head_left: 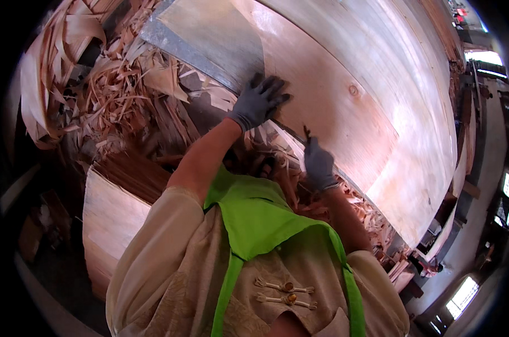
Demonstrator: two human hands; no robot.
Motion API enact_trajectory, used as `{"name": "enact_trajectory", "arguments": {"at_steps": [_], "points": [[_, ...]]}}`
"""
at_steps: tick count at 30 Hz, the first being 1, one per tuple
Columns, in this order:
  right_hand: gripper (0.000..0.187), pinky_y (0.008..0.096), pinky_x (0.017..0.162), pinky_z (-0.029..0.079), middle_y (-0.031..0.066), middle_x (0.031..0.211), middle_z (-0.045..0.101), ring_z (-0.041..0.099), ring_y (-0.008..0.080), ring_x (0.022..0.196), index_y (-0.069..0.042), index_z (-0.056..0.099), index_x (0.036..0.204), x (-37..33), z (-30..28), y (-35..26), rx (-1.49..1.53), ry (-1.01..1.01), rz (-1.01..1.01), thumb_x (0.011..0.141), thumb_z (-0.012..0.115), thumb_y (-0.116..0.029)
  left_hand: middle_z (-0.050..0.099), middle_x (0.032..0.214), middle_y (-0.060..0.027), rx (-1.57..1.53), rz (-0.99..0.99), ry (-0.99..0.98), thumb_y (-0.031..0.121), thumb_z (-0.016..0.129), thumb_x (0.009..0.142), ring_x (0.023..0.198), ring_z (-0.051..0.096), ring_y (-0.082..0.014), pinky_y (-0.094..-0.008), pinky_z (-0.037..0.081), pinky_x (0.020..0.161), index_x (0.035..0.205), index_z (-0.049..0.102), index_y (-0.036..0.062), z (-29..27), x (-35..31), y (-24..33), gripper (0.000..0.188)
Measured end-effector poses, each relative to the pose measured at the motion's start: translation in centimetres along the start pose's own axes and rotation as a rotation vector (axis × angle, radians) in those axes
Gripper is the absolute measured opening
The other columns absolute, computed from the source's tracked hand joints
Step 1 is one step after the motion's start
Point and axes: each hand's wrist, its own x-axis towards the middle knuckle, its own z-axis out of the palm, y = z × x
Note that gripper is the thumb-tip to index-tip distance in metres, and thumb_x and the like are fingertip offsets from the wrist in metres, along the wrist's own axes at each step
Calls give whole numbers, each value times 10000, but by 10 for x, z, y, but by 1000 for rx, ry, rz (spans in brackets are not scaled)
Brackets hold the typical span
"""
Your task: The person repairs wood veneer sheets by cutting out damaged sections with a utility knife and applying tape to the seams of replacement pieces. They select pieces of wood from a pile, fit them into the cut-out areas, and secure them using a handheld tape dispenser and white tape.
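Note:
My left hand (260, 102), in a grey glove, lies flat with its fingers spread on a thin pale wood veneer sheet (327, 84), close to its near edge. To the right, my gloved right hand (320, 164) is closed around a thin, dark, knife-like tool (306, 132). The tool's tip points up beside the veneer's edge. Most of the tool is hidden in my fist. The sheet has a knot (353, 89) at its right part and rests on a wide stack of veneer (417, 185). Along the edge by my left hand runs a dark grey strip (201, 68).
Tangled wood strips and shavings (116, 104) heap up at the left and below the stack's edge. At the lower left stands another stack of veneer sheets (116, 210). A floor aisle (487, 151) with windows beyond it runs along the right.

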Motion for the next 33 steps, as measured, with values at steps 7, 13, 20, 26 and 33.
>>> {"name": "enact_trajectory", "arguments": {"at_steps": [7,13,20,26,33], "points": [[211,511,624,477,182,788,648,633,375,723,-105,562,963,173,-36,-2,-2,81,-203,916,428,-262,332,1440,-140,39,-19,-80,316,502,848,1330,313,-299,-572,181,1075,1327,447,344,-14,10,6,483],[202,490,680,488,162,819,664,649,353,764,-89,567,978,234,-35,-33,-92,-8,-340,898,432,-216,358,1416,-136,53,-18,-112,324,545,816,1318,317,-309,-593,211,1052,1314,469,290,-24,16,9,505],[195,480,661,499,174,804,659,651,353,759,-72,559,977,241,-20,-20,-19,11,-435,888,428,-185,560,1155,-85,32,-258,57,245,578,770,1116,487,-290,-470,358,964,1105,600,139,-19,59,-2,352],[194,468,654,507,179,798,659,655,349,761,-64,562,966,236,-37,-26,-46,-57,-454,883,416,-160,564,1110,-97,53,-353,139,222,554,774,1067,506,-285,-454,379,920,1074,598,125,6,70,-6,319],[257,446,704,519,187,897,674,666,342,805,-49,651,931,244,-40,-29,5,-93,-397,861,442,-181,552,1134,-120,11,-355,213,194,564,756,1072,492,-337,-473,374,898,1069,580,91,14,77,-7,330]]}}
